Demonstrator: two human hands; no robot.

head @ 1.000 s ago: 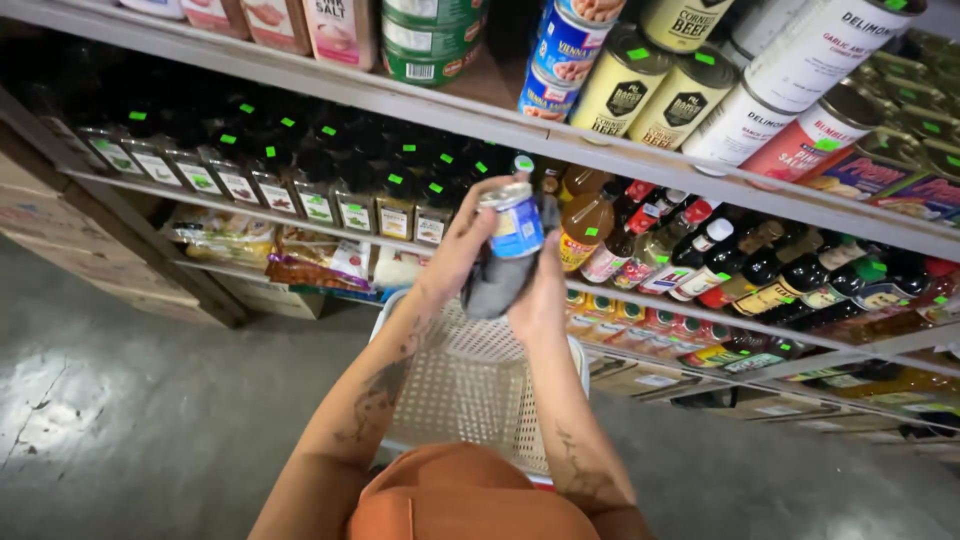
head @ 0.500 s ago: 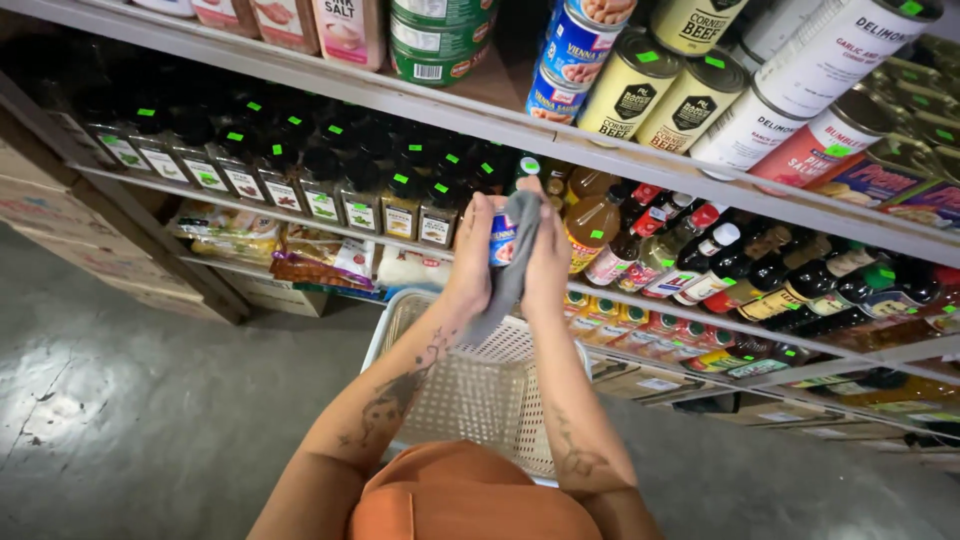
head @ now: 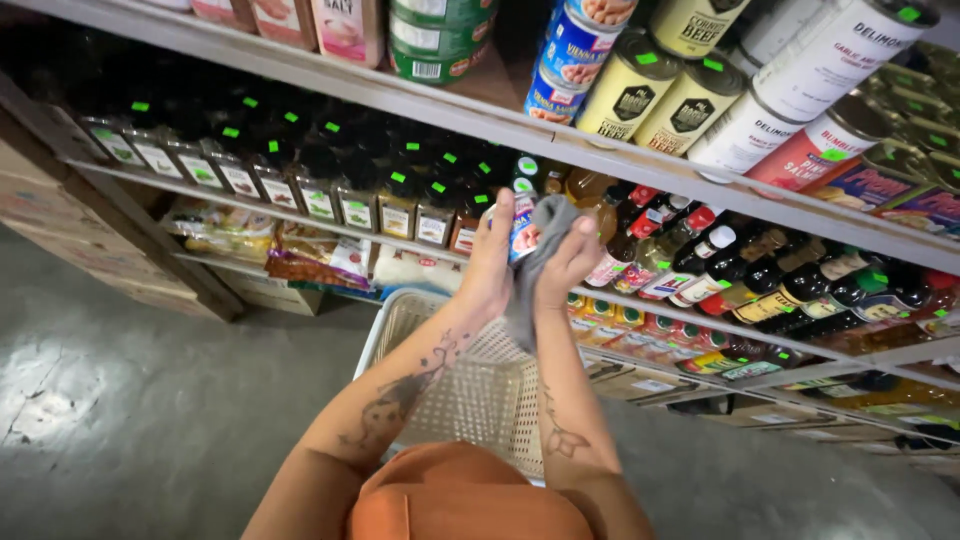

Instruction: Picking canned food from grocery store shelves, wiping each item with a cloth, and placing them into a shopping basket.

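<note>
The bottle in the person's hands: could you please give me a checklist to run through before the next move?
1. Left hand grips the bottle: ok.
2. Right hand presses the grey cloth on the bottle: ok.
3. Bottle cap closed: cannot tell, though a green-stickered top shows.
4. Basket sits below the hands, by the shelf: ok.
5. Gap on the shelf for the bottle: cannot tell, hands cover that spot.
6. Bottle wiped clean: cannot tell.
</note>
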